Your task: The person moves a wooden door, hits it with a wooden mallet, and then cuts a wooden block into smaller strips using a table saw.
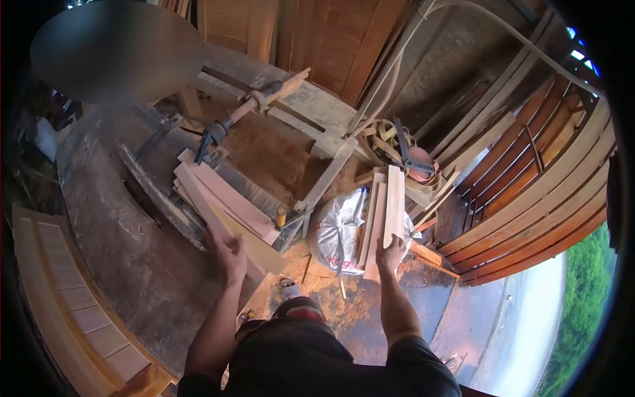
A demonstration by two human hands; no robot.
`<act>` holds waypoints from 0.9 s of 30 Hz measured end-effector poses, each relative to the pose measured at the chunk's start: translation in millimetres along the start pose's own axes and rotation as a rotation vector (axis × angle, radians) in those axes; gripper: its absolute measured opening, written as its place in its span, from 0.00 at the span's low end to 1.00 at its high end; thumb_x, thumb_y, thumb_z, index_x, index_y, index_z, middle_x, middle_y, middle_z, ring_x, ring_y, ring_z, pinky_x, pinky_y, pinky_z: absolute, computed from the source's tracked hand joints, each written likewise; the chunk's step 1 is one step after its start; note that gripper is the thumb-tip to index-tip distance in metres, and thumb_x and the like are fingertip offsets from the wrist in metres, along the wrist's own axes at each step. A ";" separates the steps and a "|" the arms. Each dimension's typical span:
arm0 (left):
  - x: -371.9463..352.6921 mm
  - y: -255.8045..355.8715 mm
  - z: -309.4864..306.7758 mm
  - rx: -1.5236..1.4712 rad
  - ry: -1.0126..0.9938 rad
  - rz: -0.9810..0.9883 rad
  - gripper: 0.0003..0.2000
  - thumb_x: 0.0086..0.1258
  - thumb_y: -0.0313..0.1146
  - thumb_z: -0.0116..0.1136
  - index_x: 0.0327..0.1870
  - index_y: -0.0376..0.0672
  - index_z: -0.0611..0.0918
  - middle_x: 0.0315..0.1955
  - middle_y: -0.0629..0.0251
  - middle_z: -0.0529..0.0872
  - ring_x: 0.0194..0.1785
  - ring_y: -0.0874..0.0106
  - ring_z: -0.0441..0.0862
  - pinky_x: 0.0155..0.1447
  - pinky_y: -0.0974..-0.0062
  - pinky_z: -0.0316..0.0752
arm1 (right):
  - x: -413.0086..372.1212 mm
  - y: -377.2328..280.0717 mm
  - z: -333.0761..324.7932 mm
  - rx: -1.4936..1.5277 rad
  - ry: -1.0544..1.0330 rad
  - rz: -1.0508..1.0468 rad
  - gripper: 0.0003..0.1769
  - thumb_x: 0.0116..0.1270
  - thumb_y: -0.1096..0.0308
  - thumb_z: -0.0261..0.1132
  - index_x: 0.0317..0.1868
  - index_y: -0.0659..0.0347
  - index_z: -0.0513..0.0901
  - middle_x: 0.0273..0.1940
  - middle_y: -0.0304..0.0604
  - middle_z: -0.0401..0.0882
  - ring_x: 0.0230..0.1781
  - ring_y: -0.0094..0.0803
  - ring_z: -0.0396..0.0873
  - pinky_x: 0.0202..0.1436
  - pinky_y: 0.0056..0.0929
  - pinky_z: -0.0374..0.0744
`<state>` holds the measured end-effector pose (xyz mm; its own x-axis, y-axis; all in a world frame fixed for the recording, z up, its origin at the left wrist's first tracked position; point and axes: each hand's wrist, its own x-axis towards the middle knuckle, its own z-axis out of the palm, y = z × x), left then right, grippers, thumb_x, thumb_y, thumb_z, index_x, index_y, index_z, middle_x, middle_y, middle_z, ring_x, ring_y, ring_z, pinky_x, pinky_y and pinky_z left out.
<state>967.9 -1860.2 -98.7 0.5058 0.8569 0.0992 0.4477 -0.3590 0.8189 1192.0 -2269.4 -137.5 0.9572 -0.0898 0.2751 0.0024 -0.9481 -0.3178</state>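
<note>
My left hand (228, 257) is closed around the edge of a long wooden board (213, 210), part of a loose stack at the side of the workbench. Pinkish boards (235, 205) lie next to it in that stack. My right hand (390, 254) grips the near end of a pale wooden strip (394, 202). Other strips (375, 221) lie alongside it on top of a full white sack (337, 228). The undersides of both hands are hidden.
A machine shaft (239, 114) spans a sawdust-covered opening in the bench (106, 198). Curved slatted woodwork (549, 178) stands at right, and a panelled wooden door (83, 291) lies at lower left. Belts and a pulley (420, 162) sit behind the sack. Sawdust covers the floor (357, 304).
</note>
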 end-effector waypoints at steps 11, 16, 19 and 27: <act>14.6 -11.5 32.1 0.017 0.237 -0.105 0.55 0.55 0.39 0.78 0.82 0.34 0.55 0.78 0.36 0.59 0.80 0.41 0.60 0.83 0.51 0.58 | 33.1 39.1 2.6 0.173 -0.365 0.092 0.23 0.65 0.52 0.68 0.38 0.69 0.86 0.35 0.60 0.88 0.36 0.52 0.88 0.45 0.47 0.85; -14.9 -9.8 8.0 -0.141 0.076 -0.100 0.47 0.69 0.45 0.73 0.80 0.30 0.59 0.80 0.38 0.57 0.82 0.47 0.59 0.82 0.56 0.59 | -56.6 -34.3 -47.7 0.797 -0.216 0.101 0.09 0.67 0.74 0.67 0.39 0.65 0.74 0.26 0.30 0.64 0.25 0.20 0.65 0.28 0.25 0.67; -56.9 -11.9 -46.8 -0.567 -0.179 -0.186 0.32 0.79 0.40 0.63 0.76 0.30 0.67 0.75 0.40 0.68 0.78 0.55 0.69 0.78 0.62 0.67 | -130.5 -79.6 -83.5 0.835 -0.351 -0.222 0.21 0.66 0.76 0.71 0.56 0.65 0.73 0.36 0.31 0.69 0.33 0.19 0.70 0.36 0.21 0.71; -83.7 -93.5 -136.7 0.049 0.119 -0.115 0.24 0.80 0.42 0.58 0.71 0.37 0.77 0.71 0.46 0.75 0.74 0.49 0.72 0.75 0.53 0.67 | -251.6 -221.0 -97.3 0.438 -0.682 -0.946 0.37 0.61 0.61 0.76 0.68 0.67 0.76 0.54 0.60 0.77 0.52 0.61 0.76 0.57 0.51 0.80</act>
<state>782.9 -1847.8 -106.2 0.3593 0.9302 0.0749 0.5343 -0.2708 0.8007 922.5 -2067.0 -48.1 0.4820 0.8729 0.0753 0.7427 -0.3615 -0.5636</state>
